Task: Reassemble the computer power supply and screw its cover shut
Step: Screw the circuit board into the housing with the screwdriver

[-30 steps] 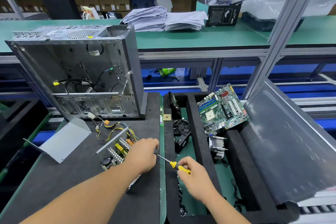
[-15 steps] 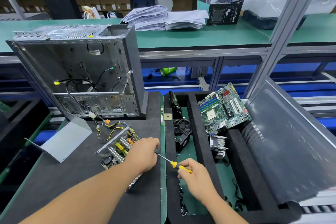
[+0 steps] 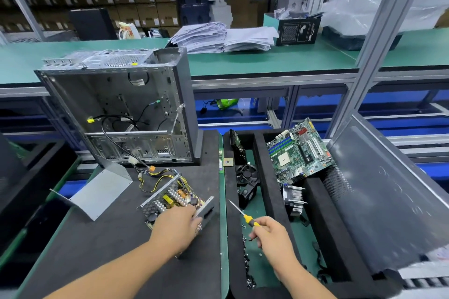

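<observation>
Power supply with its cover off, a perforated grey metal chassis [image 3: 178,204] packed with yellow and copper components, lies on the dark foam mat [image 3: 116,245] with the left hand [image 3: 178,227] laid over its near end, fingers curled round the chassis edge. Just right of the power supply, across the green strip of bench, the right hand [image 3: 272,235] pinches a small yellow-handled screwdriver [image 3: 240,213], whose thin shaft points up and left toward the power supply without touching it. The two hands are apart.

Below the screwdriver, a scatter of small dark screws [image 3: 246,247] lies in the green-floored slot of the black foam tray [image 3: 264,153]. A bundle of yellow and black wires [image 3: 155,178] runs from the far side of the power supply. Left of the power supply rests a bent sheet of grey metal, the loose cover [image 3: 97,193], apart from the chassis. Behind the power supply stands an open, stripped silver computer case [image 3: 121,109]. Right of it, in the tray, are two black fans [image 3: 246,182], a finned aluminium heatsink [image 3: 294,199] and a green motherboard [image 3: 297,150] leaning tilted. Farthest right of the power supply leans a large grey side panel [image 3: 388,192].
</observation>
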